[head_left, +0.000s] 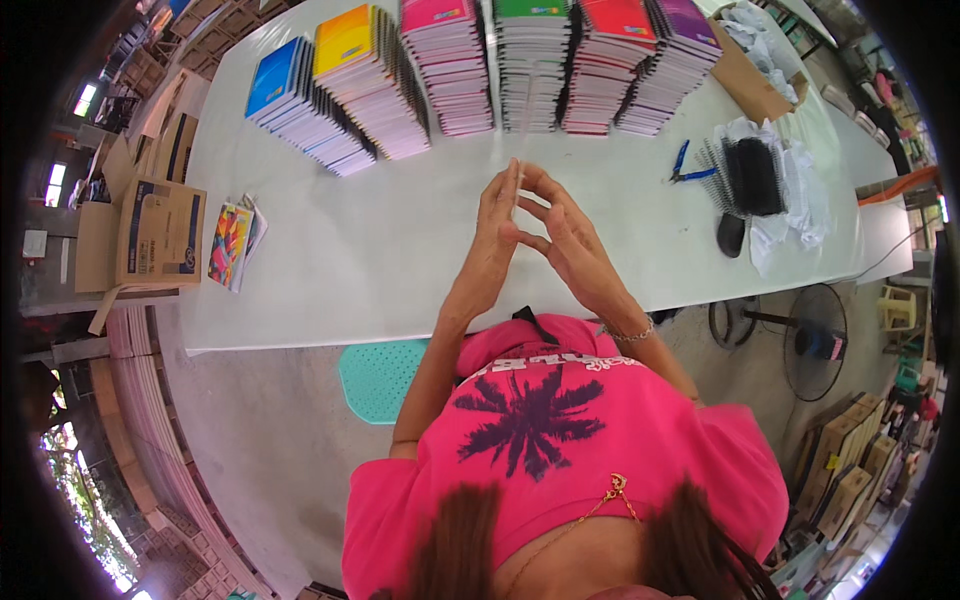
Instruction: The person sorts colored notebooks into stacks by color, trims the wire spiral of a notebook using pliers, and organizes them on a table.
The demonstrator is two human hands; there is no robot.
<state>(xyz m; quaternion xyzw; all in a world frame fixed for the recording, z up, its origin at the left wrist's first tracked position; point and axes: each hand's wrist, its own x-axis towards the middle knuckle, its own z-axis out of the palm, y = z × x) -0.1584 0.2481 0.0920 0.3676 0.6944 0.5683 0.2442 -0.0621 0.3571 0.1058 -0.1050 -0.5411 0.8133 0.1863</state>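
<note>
Both my hands are raised over the table, fingertips meeting around a thin, clear strip (517, 200) held on edge. Its far end blurs against the green notebooks, and I cannot make out exactly what it is. My left hand (488, 230) has its fingers straight and pressed together along the strip. My right hand (575, 240) bends its fingers against the strip's other side. Beyond them, spiral notebooks stand in leaning stacks: blue (280, 78), yellow (345, 40), pink (437, 12), green (530, 8), red (618, 18) and purple (685, 22).
On the white table (340, 260) lie colourful printed sheets (230, 243) at left. At right are blue-handled pliers (684, 165), a bundle of black binding wires (755, 177) and crumpled white paper (800, 200). Cardboard boxes (160, 230) stand left; a fan (815, 340) is below right.
</note>
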